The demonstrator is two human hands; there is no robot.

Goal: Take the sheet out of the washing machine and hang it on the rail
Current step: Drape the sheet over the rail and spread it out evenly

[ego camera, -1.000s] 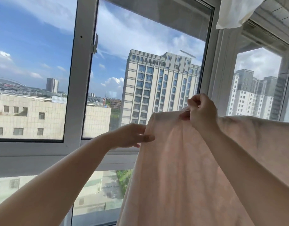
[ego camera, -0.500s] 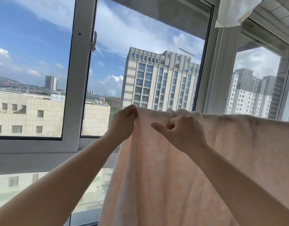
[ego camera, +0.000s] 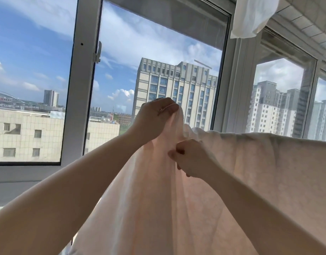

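A pale pink sheet (ego camera: 259, 172) hangs draped in front of the window, its top fold running level to the right; the rail under it is hidden. My left hand (ego camera: 154, 119) grips the sheet's left top corner and lifts it above the fold line. My right hand (ego camera: 192, 159) pinches a bunch of the cloth lower down, just right of the left hand. The fabric falls in long folds between my forearms.
White window frames (ego camera: 79, 100) stand close behind the sheet, with city buildings outside. A white cloth (ego camera: 252, 15) hangs from the ceiling at the top right. A grey sill (ego camera: 20, 188) runs along the lower left.
My left hand has risen and shifted right with the sheet's corner. My right hand has dropped lower and moved right, bunching the cloth under it.
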